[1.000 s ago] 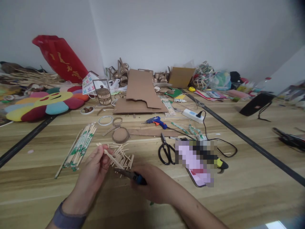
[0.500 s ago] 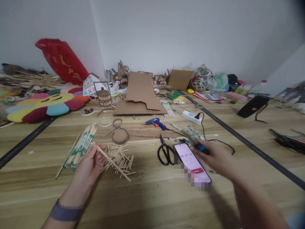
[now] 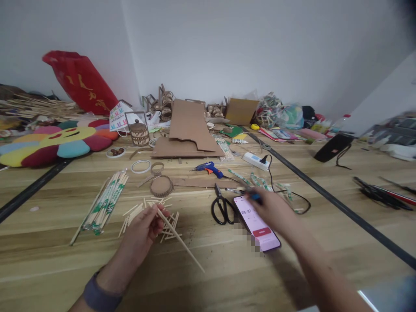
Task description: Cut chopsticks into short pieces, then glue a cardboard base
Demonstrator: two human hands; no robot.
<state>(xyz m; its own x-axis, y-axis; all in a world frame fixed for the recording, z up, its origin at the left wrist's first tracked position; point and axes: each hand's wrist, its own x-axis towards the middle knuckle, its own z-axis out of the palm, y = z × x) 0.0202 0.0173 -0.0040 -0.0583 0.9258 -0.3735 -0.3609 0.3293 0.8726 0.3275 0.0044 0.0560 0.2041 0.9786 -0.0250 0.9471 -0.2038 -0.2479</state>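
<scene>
My left hand [image 3: 148, 229] pinches a slim wooden chopstick [image 3: 182, 243], which slants down to the right. Beneath that hand lies a loose pile of short cut stick pieces [image 3: 172, 226]. In my right hand [image 3: 273, 211], closed above the phone [image 3: 262, 234], is a tool with a blue-and-black handle [image 3: 255, 197]; motion blur and the fingers hide its kind. Black-handled scissors [image 3: 222, 209] lie just left of the phone. Wrapped chopsticks [image 3: 108, 201] rest left of the pile. A round cardboard disc with a stick-like rim [image 3: 161, 186] sits beyond it.
A blue glue gun [image 3: 209, 169] lies mid-table, near a white power strip [image 3: 256, 160] with a black cord. Cardboard sheets [image 3: 191, 125] stand behind. A flower cushion [image 3: 61, 143] is at left, a black speaker [image 3: 334, 146] at right. Dark strips cross the wooden table [image 3: 208, 286].
My left hand has moved right with the chopstick, now over the pile. My right hand has moved left with the tool, now covering part of the phone's upper screen. The view has shifted slightly.
</scene>
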